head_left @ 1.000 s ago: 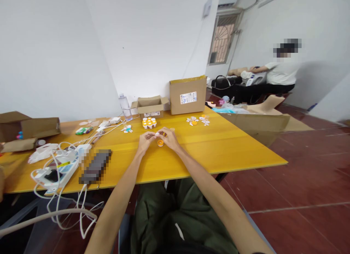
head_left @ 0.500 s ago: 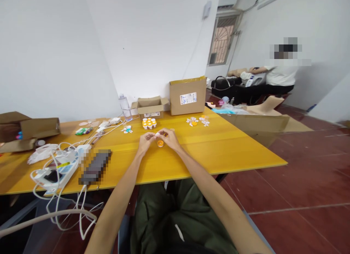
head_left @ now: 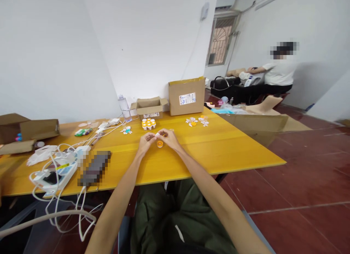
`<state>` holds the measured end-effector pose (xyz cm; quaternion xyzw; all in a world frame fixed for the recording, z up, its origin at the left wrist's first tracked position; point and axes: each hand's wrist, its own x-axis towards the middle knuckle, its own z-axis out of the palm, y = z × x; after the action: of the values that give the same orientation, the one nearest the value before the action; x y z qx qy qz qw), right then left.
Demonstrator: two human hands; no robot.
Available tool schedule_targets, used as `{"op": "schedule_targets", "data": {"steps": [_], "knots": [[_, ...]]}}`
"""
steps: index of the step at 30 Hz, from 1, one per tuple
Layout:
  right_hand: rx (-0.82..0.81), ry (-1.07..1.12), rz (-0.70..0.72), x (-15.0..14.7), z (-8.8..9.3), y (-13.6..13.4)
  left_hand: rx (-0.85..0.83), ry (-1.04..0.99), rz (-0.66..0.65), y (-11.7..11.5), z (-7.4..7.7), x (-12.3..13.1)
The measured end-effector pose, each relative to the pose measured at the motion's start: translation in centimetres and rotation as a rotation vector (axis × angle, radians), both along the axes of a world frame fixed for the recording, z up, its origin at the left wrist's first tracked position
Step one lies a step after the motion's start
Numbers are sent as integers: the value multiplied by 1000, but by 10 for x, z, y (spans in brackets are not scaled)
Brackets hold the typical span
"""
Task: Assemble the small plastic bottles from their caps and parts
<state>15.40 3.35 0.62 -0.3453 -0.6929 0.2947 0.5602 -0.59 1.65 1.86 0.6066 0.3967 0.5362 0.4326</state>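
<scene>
My left hand [head_left: 146, 142] and my right hand [head_left: 168, 138] meet over the middle of the table, fingertips pinched together on a small white piece [head_left: 157, 135]. Its exact kind is too small to make out. Just below the fingers, an orange round cap-like part [head_left: 160, 144] lies on the tabletop. Behind my hands stands a cluster of several small orange-and-white containers [head_left: 148, 124]. Small white and teal pieces [head_left: 127, 130] lie to the left of the cluster. Loose white and orange pieces [head_left: 194, 121] are spread farther right.
An open small carton [head_left: 149, 106] and a larger cardboard box [head_left: 186, 96] stand at the back beside a clear bottle [head_left: 124, 109]. On the left lie a power strip [head_left: 69, 170] with tangled cables and a dark phone [head_left: 95, 168]. Another person [head_left: 280, 72] sits at the far right.
My hands stay pinched on the small white piece, which shows slightly more between the fingertips. The whole view has shifted a little; nothing on the table has visibly moved.
</scene>
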Motion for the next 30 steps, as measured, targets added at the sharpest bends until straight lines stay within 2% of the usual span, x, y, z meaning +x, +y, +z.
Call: {"op": "schedule_targets", "data": {"steps": [9,15,26,30], "knots": [[-42,64,-16,16,-2,5,75,171,-113,-2,-8,7],[-44,5,49,21,1,1,127,265,-165,2,-15,7],[-103,-86,121,23,-1,-2,101,367,-172,8,-19,4],[-101,-111,125,23,-2,-2,137,470,-90,6,-16,5]]}}
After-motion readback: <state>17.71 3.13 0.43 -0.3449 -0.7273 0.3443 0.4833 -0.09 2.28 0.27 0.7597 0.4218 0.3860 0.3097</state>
